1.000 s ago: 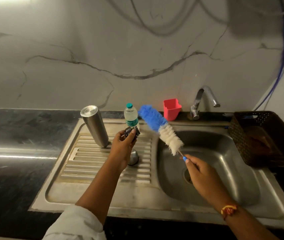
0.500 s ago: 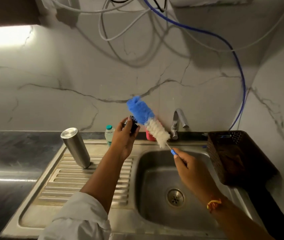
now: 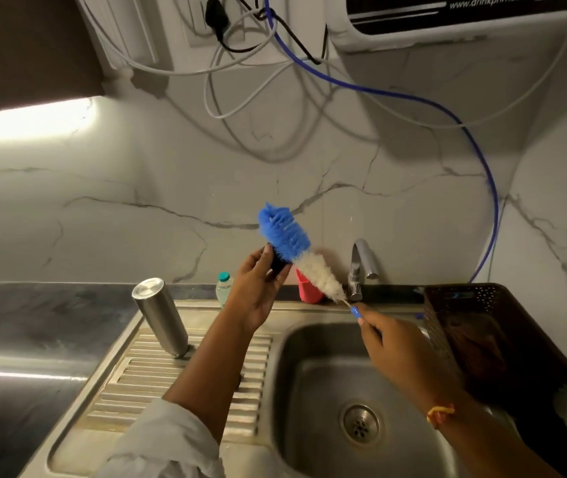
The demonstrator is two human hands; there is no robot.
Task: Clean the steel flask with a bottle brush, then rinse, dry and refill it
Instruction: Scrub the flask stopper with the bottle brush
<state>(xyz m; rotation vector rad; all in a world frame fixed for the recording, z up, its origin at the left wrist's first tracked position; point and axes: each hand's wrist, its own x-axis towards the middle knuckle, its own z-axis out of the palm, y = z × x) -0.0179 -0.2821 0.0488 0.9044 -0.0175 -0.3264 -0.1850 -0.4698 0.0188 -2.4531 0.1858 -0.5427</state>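
Steel flask [image 3: 161, 317]: being left standing, closed end up, on the ribbed drainboard [image 3: 130, 384] near its back left corner, apart from both hands.
Plastic bottle [image 3: 224, 288]: being kept at the drainboard's back edge.
Left hand [image 3: 254, 291]: being raised above the drainboard; a black cap [image 3: 276, 262] is being pinched between thumb and curled fingers.
Bottle brush [image 3: 295, 250]: being held slanted in the air, blue bristles against the cap.
Right hand [image 3: 396, 346]: being held over the sink basin's [image 3: 309, 391] back edge, fingers being curled round the brush's handle.
Basket [image 3: 482, 322]: being kept at the sink's right edge.
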